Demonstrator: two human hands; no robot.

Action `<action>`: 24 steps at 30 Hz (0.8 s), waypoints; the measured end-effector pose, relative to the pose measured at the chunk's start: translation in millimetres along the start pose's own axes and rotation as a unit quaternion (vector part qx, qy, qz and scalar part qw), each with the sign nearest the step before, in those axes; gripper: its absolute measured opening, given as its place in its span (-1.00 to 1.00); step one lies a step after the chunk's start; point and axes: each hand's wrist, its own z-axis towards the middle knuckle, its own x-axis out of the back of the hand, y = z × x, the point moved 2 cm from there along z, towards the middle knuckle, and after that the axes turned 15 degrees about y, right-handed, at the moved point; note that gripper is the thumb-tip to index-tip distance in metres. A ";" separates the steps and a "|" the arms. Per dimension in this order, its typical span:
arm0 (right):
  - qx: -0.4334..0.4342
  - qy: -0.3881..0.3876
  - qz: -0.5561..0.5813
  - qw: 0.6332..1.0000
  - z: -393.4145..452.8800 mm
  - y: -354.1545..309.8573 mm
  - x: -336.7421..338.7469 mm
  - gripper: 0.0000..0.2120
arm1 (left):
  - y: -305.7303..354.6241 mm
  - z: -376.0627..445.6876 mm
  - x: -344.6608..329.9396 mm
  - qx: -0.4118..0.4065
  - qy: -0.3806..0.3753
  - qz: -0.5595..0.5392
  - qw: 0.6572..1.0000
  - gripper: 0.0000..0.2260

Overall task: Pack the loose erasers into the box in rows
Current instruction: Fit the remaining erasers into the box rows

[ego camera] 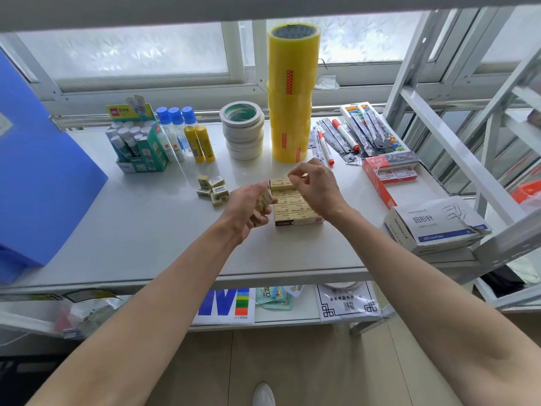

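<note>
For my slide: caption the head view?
Left hand holds erasers; right hand places one into the box.

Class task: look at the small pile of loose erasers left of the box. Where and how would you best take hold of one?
Probably take a top eraser of the loose pile from above, thumb and forefinger on its two long sides: they are small blocks packed close, so only upper ones offer free sides.

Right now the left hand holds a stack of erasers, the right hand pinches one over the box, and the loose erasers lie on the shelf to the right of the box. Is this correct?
Not quite. The head view shows the loose erasers lying to the left of the box, not the right. The rest holds: the left hand grips a stack of erasers, and the right hand pinches one over the box.
</note>
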 end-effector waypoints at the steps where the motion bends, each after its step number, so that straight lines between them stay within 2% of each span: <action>1: -0.021 -0.006 0.034 0.999 -1.9 -3.5 1.6 -0.83 | 1.6 -2.8 -0.2 0.055 -0.034 -0.075 0.995 -0.78; 4: -0.070 -0.072 0.133 0.986 -9.9 -17.4 8.6 -0.79 | 2.9 -7.5 -1.8 0.133 -0.107 -0.164 0.971 -0.76; 9: -0.068 -0.142 0.184 0.970 -22.2 -36.4 18.5 -0.91 | 3.1 -12.7 -9.7 0.122 -0.123 -0.145 0.974 -0.72; 12: -0.074 -0.161 0.178 0.968 -25.3 -37.9 21.1 -0.88 | 3.4 -17.1 -14.4 0.113 -0.109 -0.133 0.979 -0.73; 19: -0.098 -0.157 0.199 0.962 -31.9 -29.0 28.7 -0.88 | -3.0 -19.0 -19.8 0.084 -0.099 -0.072 0.989 -0.74; 24: -0.106 -0.099 0.182 0.973 -30.6 -17.4 34.6 -0.80 | -1.5 -23.6 -23.5 0.021 -0.073 0.016 0.997 -0.78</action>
